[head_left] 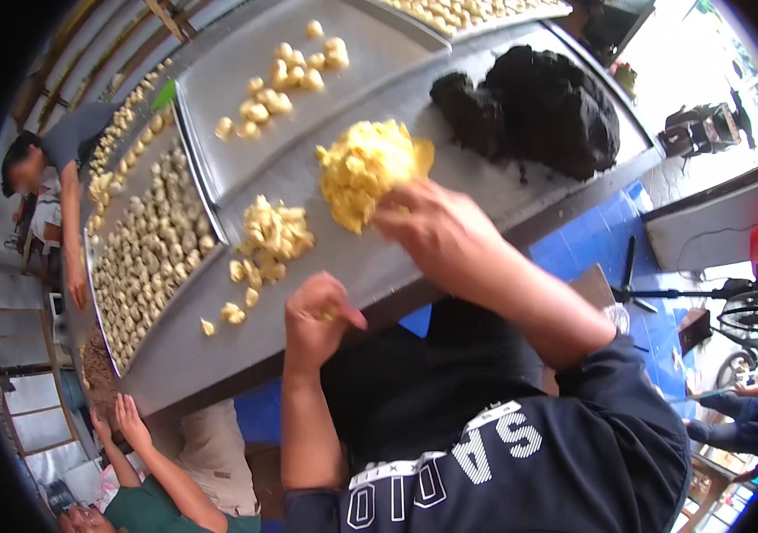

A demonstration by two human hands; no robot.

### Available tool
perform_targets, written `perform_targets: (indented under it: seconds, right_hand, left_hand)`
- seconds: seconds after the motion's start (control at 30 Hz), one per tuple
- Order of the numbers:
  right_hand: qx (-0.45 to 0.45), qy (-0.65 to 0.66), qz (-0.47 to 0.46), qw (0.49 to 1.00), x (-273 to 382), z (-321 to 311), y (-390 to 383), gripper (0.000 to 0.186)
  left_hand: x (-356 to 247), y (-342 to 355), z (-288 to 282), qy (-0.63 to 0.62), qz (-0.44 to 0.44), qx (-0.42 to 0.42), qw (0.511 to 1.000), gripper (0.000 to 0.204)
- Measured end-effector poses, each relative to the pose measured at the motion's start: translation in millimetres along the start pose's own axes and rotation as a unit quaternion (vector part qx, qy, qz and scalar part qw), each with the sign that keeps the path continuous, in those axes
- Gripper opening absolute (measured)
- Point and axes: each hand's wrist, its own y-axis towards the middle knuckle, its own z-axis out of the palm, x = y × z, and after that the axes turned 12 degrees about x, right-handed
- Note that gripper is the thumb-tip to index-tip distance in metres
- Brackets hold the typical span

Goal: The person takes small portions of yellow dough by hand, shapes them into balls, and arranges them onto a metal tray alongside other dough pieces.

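Counter, smooth and grey (179, 360), bears a lumpy yellow dough mound (357, 164), seemingly kept close for easy reach. Remotely, I see my right hand (428, 222) blurred against it, grip unclear; my left hand (308, 329) curls around a small yellow dough piece (331, 313).

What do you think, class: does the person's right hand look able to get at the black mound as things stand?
Probably yes. The right hand is at the yellow mass; the black mound lies farther right on the same tabletop, with nothing visible blocking the way between.
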Motion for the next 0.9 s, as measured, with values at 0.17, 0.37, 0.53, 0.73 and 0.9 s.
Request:
perform_targets:
  seconds: [0.17, 0.37, 0.53, 0.73, 0.9]
  right_hand:
    - [-0.025, -0.214, -0.026, 0.976, -8.9, 54.6, 28.3, 0.025]
    - [0.043, -0.146, -0.024, 0.988, -3.1, 54.0, 4.7, 0.014]
    - [-0.001, -0.002, -0.008, 1.0, -20.9, 45.0, -11.1, 0.022]
    - [0.022, -0.001, 0.01, 1.0, -16.5, 29.1, -22.6, 0.032]
    - [-0.051, -0.047, 0.018, 0.997, -29.3, 49.0, -5.7, 0.008]
  left_hand:
    - [-2.3, 5.5, 3.1, -0.163, -0.026, -0.075, 0.983, 0.053]
    - [-0.9, -5.1, -1.4, -0.153, -0.034, -0.112, 0.981, 0.054]
    - [-2.2, -3.2, -1.3, -0.218, -0.013, -0.108, 0.97, 0.043]
    - [-28.2, -4.8, -3.9, 0.259, -0.023, -0.04, 0.965, 0.01]
    - [-10.0, -9.4, -6.1, 0.156, -0.047, -0.068, 0.984, 0.042]
